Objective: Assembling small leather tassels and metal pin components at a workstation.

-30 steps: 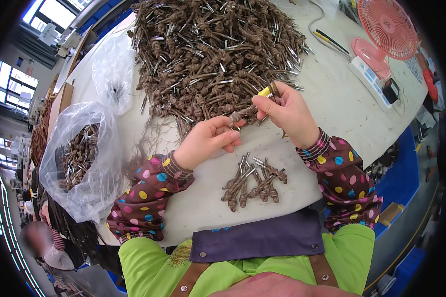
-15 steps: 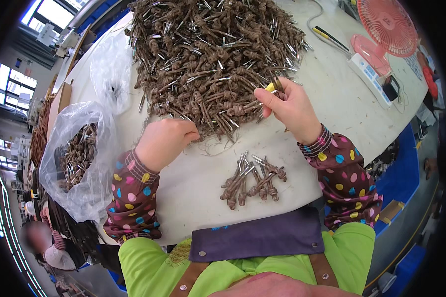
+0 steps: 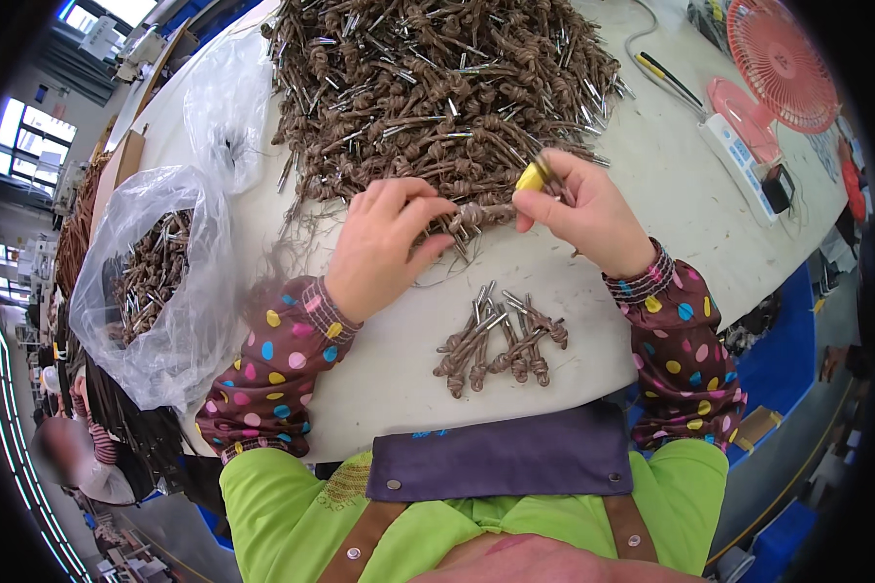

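Knotted brown cord piece [image 3: 476, 216] held level between both hands at near edge of large pile [image 3: 437, 87], long axis running left to right. Left hand [image 3: 384, 243] closed on left end; right hand [image 3: 583, 209] pinching right end, yellow tool [image 3: 532, 177] also gripped. Small sorted bundle [image 3: 501, 340] on tabletop [image 3: 651, 194], nearer the body.

I see bright, even daylight from windows [image 3: 29, 126] far left, soft shadows, sharp centre, fisheye bending and black rim.

A factory workshop — white worktable [image 3: 651, 194] heaped with brown knotted cords [image 3: 437, 87], bagged batches [image 3: 156, 272].
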Demonstrator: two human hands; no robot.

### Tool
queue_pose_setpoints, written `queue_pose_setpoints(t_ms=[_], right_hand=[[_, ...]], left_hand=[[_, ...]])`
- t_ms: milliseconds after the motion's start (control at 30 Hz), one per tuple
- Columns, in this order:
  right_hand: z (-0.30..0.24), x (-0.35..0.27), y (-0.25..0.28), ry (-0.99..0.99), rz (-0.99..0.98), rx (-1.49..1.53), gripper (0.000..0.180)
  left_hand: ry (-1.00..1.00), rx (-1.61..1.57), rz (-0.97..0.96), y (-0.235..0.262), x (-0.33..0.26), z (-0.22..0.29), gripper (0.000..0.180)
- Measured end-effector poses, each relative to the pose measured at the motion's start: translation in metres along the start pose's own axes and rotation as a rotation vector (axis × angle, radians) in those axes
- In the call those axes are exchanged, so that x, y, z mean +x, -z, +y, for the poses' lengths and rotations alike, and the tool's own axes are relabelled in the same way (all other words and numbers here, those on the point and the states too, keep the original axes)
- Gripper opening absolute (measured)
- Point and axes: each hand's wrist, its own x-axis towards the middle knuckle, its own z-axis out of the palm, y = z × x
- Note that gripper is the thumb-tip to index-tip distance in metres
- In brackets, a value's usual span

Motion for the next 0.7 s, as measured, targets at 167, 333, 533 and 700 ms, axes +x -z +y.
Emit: queue_pose_setpoints(t_ms=[167, 333, 533, 700], right_hand=[[0.006, -0.005, -0.006, 0.034, -0.440, -0.355, 0.019], [0.015, -0.005, -0.006, 0.090, -0.510, -0.505, 0.022], [0.024, 0.008, -0.002, 0.052, -0.088, -0.345, 0.016], [0.032, 0.006, -0.007, 0.047, -0.093, -0.291, 0.016]], left_hand=[[-0.229, 0.141, -0.099, -0.014, -0.011, -0.001, 0.026], [-0.237, 0.066, -0.214, 0.002, -0.016, -0.013, 0.020], [-0.032, 0.121, 0.177, 0.015, 0.000, -0.023, 0.023], [-0.014, 0.231, 0.062, 0.011, 0.020, -0.033, 0.028]])
